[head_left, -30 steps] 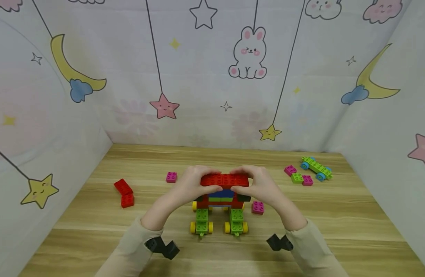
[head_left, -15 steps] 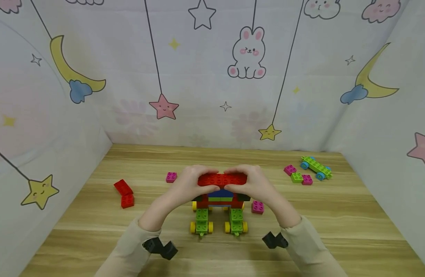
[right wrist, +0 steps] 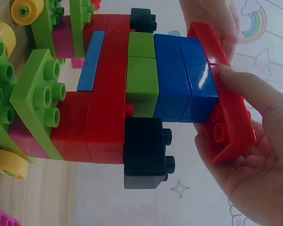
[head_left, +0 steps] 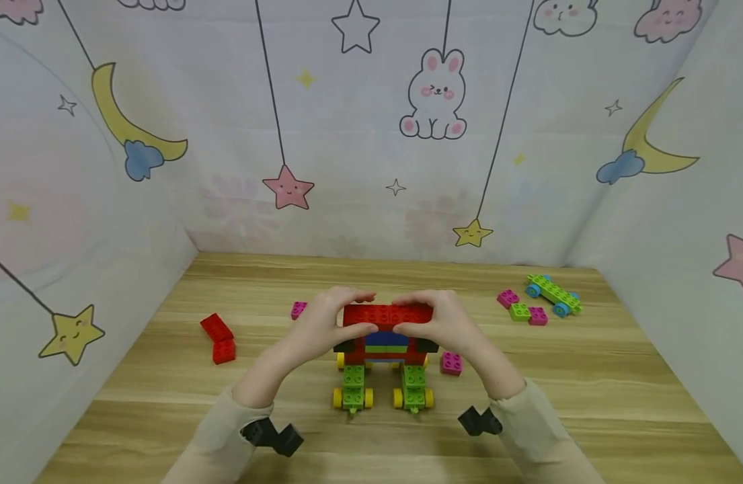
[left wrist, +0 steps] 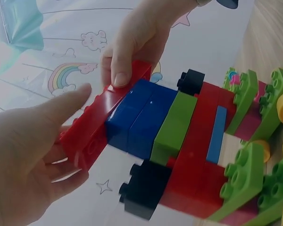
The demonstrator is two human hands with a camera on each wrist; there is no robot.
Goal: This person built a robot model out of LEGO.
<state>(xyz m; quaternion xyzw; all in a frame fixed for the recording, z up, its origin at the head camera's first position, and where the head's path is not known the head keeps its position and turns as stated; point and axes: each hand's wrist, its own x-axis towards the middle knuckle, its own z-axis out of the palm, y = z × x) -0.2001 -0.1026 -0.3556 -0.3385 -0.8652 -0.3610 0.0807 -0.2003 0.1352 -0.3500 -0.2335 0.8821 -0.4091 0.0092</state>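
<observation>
Two red bricks (head_left: 383,314) lie end to end across the top of a toy-brick build. Below them come blue bricks (left wrist: 141,117), lime bricks (right wrist: 142,82), a red layer (left wrist: 193,155) with a black brick (right wrist: 144,153) at each side, and lime wheeled bases (head_left: 354,388) on the table. My right hand (head_left: 439,316) holds the right red brick, thumb in front and fingers behind. Around the left red brick my left hand (head_left: 323,319) is loosely spread; in the left wrist view its thumb stands off the brick's face, and its fingers are partly hidden behind the brick.
Joined red bricks (head_left: 218,336) lie at the left of the wooden table (head_left: 165,417). One pink brick (head_left: 298,310) is behind my left wrist, another pink brick (head_left: 451,363) beside the build. At back right are small bricks (head_left: 520,311) and a lime blue-wheeled base (head_left: 554,294).
My left hand has shifted left and loosened from the red brick, uncovering more of its left end. The right hand has moved slightly left along the top. The build's base stays in place.
</observation>
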